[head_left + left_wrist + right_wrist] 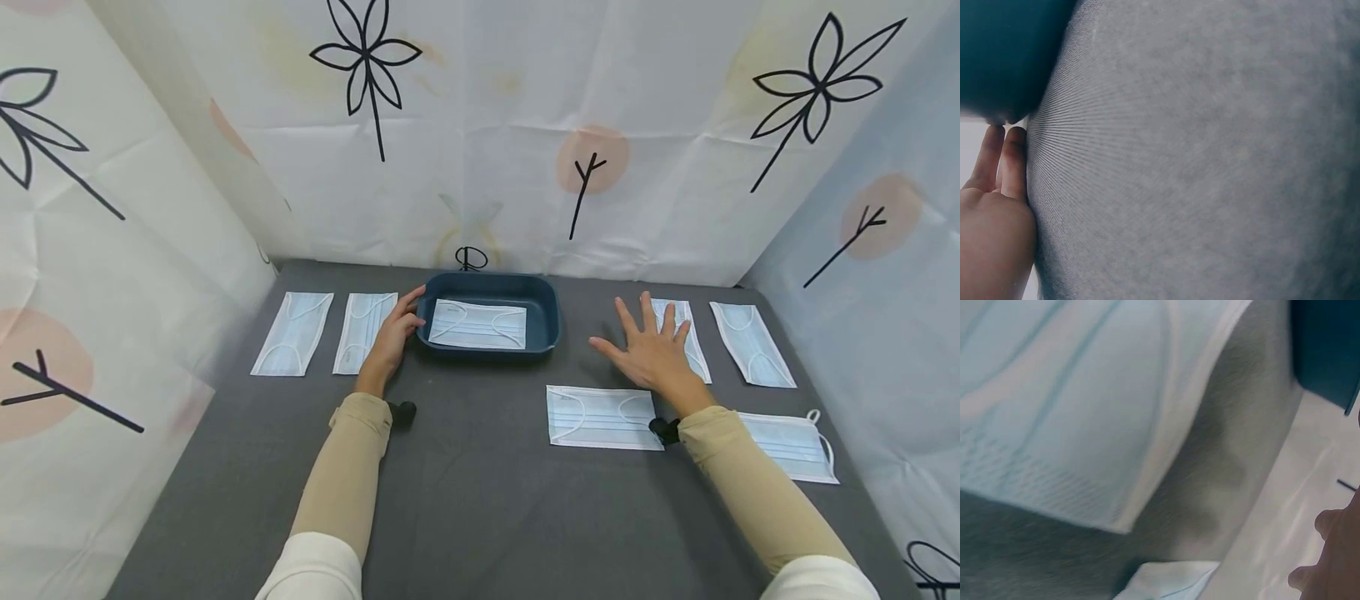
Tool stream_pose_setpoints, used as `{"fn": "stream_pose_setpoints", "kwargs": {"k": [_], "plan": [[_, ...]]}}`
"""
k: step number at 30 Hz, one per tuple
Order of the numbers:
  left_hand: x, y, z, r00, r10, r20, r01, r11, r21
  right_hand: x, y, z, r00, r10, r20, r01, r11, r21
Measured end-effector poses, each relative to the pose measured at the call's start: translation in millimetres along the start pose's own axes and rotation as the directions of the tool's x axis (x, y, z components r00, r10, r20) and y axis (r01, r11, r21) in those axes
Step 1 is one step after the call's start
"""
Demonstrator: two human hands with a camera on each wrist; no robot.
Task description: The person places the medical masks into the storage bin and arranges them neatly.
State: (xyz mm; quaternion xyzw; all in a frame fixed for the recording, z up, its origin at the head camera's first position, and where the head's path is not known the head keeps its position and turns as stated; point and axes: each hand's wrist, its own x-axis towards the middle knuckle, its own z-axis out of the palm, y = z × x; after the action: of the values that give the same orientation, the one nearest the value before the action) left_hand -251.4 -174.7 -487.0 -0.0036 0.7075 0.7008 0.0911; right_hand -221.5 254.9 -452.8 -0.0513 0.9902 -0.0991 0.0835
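A dark blue tray (487,352) stands at the back of the table with one face mask (477,323) lying inside. My left hand (388,342) is at the tray's left end, its extended fingertips touching the wall. In the left wrist view, two straight fingers (1015,159) reach the tray (1010,56). With fingers spread, my right hand (654,354) hovers right of the tray, partly hiding a blue mask (696,354). Nothing is in it. Another mask (600,417) lies flat in front of that hand; a mask (1097,425) fills much of the right wrist view.
Two masks, one at the far left (292,333) and one beside my left hand (362,329), lie left of the tray. Further right are a tilted mask (752,346) and one partly under my forearm (791,446). Patterned cloth walls (480,167) border the grey table (480,500).
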Motion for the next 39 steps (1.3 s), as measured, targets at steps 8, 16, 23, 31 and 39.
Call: {"fn": "stream_pose_setpoints", "kwargs": {"k": [8,16,23,31,39], "plan": [[-7.0,7.7,2.1,1.000,-0.005,-0.002,0.005,0.999,0.033,-8.4,22.8,4.9,0.999,0.050,-0.006,-0.050,0.998,0.046],[-8.7,8.9,1.0,1.000,-0.001,-0.007,0.001,1.000,0.019,-16.1,44.4,3.3,0.995,0.099,-0.017,-0.096,0.985,0.142],[-2.1,0.5,-0.7,1.000,0.003,-0.005,-0.003,1.000,0.015,-24.3,61.4,8.4,0.990,0.130,-0.049,-0.119,0.975,0.190],[11.8,-20.3,-1.1,0.998,0.051,-0.031,-0.050,0.998,0.026,-26.7,71.9,8.7,0.976,0.205,-0.072,-0.186,0.961,0.207],[9.8,-17.6,-1.4,0.999,0.030,-0.020,-0.029,0.999,0.024,-28.1,75.6,9.2,0.951,0.304,-0.054,-0.285,0.930,0.232]]}}
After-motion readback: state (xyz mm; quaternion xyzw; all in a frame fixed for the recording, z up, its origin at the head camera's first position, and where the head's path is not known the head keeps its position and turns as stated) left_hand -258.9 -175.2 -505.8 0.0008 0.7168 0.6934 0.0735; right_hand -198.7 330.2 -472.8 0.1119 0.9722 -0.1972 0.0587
